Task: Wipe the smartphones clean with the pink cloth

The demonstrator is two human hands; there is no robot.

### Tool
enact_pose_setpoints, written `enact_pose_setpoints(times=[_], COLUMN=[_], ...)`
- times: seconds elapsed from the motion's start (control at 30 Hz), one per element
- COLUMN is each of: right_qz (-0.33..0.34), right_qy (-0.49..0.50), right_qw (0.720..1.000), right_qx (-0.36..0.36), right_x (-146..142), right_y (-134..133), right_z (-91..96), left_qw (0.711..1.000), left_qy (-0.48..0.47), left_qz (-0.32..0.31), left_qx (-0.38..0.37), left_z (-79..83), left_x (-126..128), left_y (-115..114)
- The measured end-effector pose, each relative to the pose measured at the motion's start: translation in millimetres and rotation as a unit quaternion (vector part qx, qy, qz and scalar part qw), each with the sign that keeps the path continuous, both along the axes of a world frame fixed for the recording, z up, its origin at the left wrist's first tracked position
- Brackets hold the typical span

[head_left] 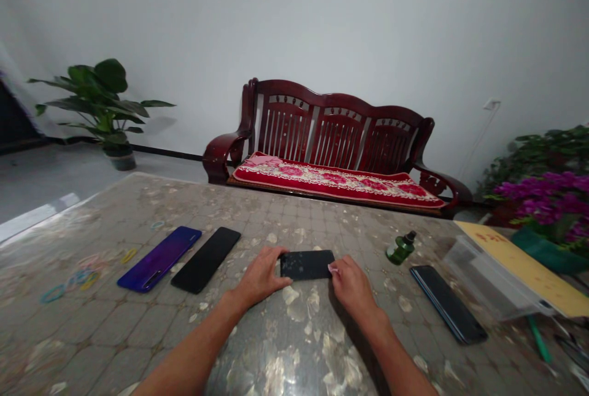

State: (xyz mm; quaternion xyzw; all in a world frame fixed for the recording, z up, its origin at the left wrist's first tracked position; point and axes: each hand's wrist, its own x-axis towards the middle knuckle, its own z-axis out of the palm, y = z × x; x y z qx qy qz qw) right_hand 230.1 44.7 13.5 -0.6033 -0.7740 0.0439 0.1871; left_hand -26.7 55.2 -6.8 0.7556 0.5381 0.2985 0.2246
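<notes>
A black smartphone [307,265] lies crosswise on the table, its dark screen up and speckled with pale spots or droplets toward the left. My left hand [263,274] grips its left end, thumb at the near edge and fingers at the far edge. At the right end, my right hand [352,285] is closed, pinching a small pale pink piece of material [332,268] against the phone's corner. Most of that piece is hidden by the fingers. To the left lie a black phone [206,260] and a purple-blue phone [160,259], the latter back up.
Right of my hands stand a green spray bottle [400,248], another dark phone [447,304] and a clear plastic box [492,282] under a yellow board [529,264]. Coloured bands [83,276] lie far left. Beyond the patterned table [151,337] is a wooden bench [338,132].
</notes>
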Motion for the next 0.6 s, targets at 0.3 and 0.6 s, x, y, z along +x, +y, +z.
enact_pose_setpoints(times=[0.3, 0.6], right_qz=[0.099, 0.024], right_qy=[0.017, 0.029], right_qw=[0.995, 0.999], right_qx=[-0.004, -0.016], right_x=[-37.9, -14.2], right_y=[-9.9, 2.4], right_z=[-2.2, -0.1], left_qw=[1.0, 1.0], left_qy=[-0.002, 0.003], left_qz=[0.0, 0.003], left_qx=[0.011, 0.007], left_z=[2.4, -4.6], left_x=[1.5, 0.3], left_y=[-1.1, 1.6])
